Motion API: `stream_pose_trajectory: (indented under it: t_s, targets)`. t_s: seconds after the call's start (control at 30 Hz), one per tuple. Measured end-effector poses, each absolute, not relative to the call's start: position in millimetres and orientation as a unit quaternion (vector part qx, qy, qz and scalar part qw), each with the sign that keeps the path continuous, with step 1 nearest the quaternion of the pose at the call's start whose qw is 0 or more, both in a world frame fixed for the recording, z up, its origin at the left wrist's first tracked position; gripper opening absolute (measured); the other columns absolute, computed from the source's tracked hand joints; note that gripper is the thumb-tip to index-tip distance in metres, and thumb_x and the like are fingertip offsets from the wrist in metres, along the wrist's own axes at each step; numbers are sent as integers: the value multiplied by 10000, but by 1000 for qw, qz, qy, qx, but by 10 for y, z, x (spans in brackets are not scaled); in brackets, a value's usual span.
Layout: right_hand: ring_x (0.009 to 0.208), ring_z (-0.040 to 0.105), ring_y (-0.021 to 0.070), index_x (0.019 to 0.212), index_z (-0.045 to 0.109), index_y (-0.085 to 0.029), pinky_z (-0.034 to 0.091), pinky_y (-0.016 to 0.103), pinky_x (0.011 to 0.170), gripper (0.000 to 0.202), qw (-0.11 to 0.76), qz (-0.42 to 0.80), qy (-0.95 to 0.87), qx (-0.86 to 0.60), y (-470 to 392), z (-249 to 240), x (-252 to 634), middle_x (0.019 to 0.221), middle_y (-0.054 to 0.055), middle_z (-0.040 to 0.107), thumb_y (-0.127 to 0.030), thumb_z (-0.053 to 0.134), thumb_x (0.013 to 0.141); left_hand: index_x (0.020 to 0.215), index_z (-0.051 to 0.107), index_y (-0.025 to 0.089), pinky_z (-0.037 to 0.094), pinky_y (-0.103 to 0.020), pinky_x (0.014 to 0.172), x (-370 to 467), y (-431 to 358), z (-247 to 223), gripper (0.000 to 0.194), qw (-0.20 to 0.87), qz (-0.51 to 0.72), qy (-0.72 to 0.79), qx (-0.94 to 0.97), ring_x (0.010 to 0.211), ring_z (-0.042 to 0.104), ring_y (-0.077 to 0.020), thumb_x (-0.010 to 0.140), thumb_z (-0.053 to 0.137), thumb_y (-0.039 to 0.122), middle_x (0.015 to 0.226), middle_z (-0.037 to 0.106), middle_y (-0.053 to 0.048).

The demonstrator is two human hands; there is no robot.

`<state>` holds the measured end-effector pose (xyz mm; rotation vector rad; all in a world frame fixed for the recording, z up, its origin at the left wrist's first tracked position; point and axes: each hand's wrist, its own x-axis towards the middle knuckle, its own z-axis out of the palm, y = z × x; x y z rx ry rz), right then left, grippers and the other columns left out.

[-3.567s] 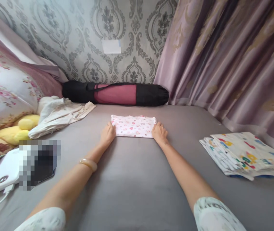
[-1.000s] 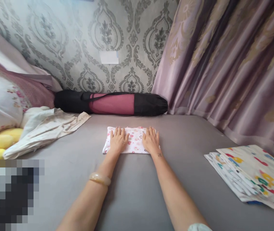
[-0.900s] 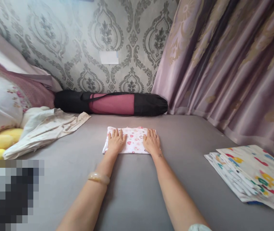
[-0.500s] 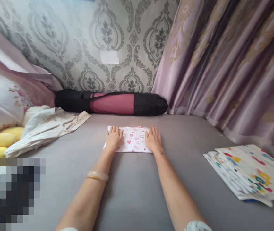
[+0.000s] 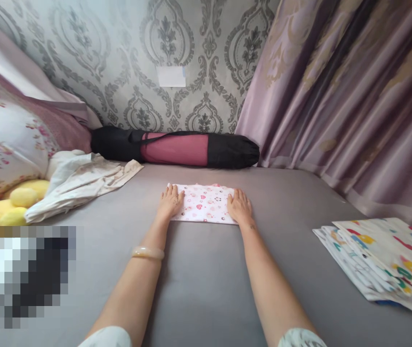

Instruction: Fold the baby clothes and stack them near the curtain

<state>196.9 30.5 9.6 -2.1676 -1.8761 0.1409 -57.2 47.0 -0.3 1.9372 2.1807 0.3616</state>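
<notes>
A folded white cloth (image 5: pixel 209 205) printed with pink hearts and flowers lies flat on the grey bed sheet (image 5: pixel 199 279). My left hand (image 5: pixel 171 200) rests palm down on the cloth's left edge, fingers stretched out and pointing away from me. Across from it, my right hand (image 5: pixel 240 206) lies flat over the right edge, its fingers also extended. Neither hand grips the fabric. A pale bangle (image 5: pixel 148 252) circles my left forearm.
Folded cloths with colourful prints (image 5: pixel 390 260) are stacked at right. A black and red long bag (image 5: pixel 175 148) lies along the wall. Crumpled pale cloth (image 5: pixel 90 180), a yellow plush (image 5: pixel 28 195) and a floral pillow (image 5: pixel 6 140) sit at left. Purple curtains (image 5: pixel 318 91) hang at right.
The view has shifted slightly, so the scene sits a little further right. Both hands stay flat on the cloth's sides, the left now nearer its outer edge.
</notes>
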Motion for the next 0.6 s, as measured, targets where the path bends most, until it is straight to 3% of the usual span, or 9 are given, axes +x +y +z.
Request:
stream_pose_trajectory:
  t_s: [0.13,0.27,0.37,0.47,0.6]
  targets:
    - [1419,289,250,1485,322,-62,197,393,1148,563,132,58,-646,-749,303,120,1967,1546,148,333,-342,230,1005,1448,361,84,220,-459,1165,-635,517,2,596,123,149,728,658,1459,225,-294,980,211,422,1567,290,-158]
    - [1426,277,245,1491,310,-64,196,384,1152,569,122,75,-645,-751,325,139,1987,1553,145,318,-347,233,1003,1186,576,131,368,-393,1072,-732,557,42,449,121,202,690,684,1312,462,-255,975,230,323,1341,570,-163]
    - [1422,282,251,1486,320,-59,206,388,1149,575,119,81,-649,-747,335,161,2005,1549,156,322,-355,260,997,1128,602,167,430,-356,1000,-776,566,81,395,149,239,681,676,1165,573,-229,965,270,307,1216,648,-126]
    - [1431,259,270,1481,334,-58,186,439,1154,568,125,63,-653,-745,329,194,1982,1556,167,299,-340,272,992,1226,566,140,387,-387,1059,-762,557,105,395,153,252,695,656,1270,503,-254,957,317,286,1333,582,-145]
    - [1460,190,265,1495,316,-68,131,468,1170,560,145,26,-680,-718,318,215,1869,1581,151,244,-319,242,1000,1331,512,139,186,-558,1155,-680,526,107,448,101,232,719,648,1451,230,-335,958,332,310,1516,390,-154]
